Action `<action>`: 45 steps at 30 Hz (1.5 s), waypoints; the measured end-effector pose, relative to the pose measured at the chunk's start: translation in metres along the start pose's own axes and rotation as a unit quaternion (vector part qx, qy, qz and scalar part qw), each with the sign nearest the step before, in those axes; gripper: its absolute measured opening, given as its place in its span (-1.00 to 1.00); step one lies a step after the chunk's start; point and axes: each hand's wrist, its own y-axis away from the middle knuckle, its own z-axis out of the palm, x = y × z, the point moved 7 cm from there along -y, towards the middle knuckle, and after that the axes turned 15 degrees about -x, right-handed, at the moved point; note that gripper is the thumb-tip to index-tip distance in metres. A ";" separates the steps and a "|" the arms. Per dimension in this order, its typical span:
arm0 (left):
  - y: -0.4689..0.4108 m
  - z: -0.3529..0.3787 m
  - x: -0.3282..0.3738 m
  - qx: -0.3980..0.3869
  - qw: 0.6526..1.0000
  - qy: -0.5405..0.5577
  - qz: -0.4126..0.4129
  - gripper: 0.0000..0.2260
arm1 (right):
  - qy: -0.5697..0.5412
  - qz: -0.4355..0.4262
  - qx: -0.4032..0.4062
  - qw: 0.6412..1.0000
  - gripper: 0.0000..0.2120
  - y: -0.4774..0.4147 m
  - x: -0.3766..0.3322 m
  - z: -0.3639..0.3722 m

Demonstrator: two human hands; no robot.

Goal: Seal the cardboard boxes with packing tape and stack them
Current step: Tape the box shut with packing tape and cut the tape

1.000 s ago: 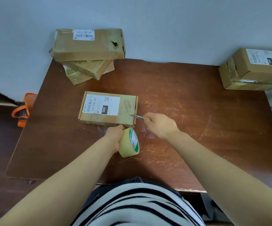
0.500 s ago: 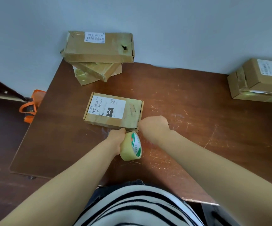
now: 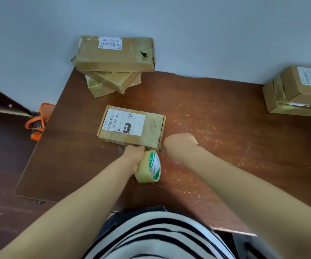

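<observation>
Six cardboard boxes — three stacked (image 3: 116,53), one flat (image 3: 132,126), two at right (image 3: 298,92) — and one tape roll (image 3: 149,168).

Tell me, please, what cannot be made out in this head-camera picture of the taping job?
- Head view: whatever the right hand grips is hidden inside its fist.
- The box's near side is partly covered by the left hand and tape roll.
- The right-hand boxes are cut off by the frame edge.

You see matt cardboard on the box (image 3: 132,126), glossy plastic tape (image 3: 149,168), a scratched wood bench (image 3: 225,146).
</observation>
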 end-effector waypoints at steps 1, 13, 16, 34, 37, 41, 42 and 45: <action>0.001 0.000 0.000 -0.004 1.000 -0.005 -0.006 -0.89 | -0.058 0.001 -0.019 0.998 -0.86 0.000 0.015 0.008; 0.004 0.004 0.000 -0.019 0.999 -0.004 -0.026 -0.83 | -0.222 -0.153 0.175 0.947 -0.50 -0.005 0.020 0.003; 0.006 0.005 0.003 -0.023 1.000 0.000 -0.014 -0.87 | -0.137 -0.232 0.146 0.952 -0.45 -0.024 -0.017 -0.008; 0.022 -0.036 0.010 -0.002 0.991 -0.126 -0.041 -0.79 | 0.004 -0.175 0.181 0.968 -0.25 -0.056 -0.033 0.020; 0.027 -0.032 0.027 -0.017 0.994 -0.109 -0.002 -0.89 | 0.019 -0.138 0.255 0.957 -0.45 -0.056 -0.037 0.021; 0.030 -0.035 0.029 -0.032 0.993 -0.112 0.007 -0.86 | 0.035 -0.149 0.297 0.942 -0.46 -0.057 -0.041 0.024; 0.030 -0.038 0.028 -0.031 0.994 -0.107 0.000 -0.84 | 0.038 -0.162 0.285 0.944 -0.45 -0.057 -0.040 0.025; 0.031 -0.044 0.024 -0.030 0.995 -0.092 -0.010 -0.87 | 0.043 -0.179 0.212 0.960 -0.39 -0.061 -0.036 0.029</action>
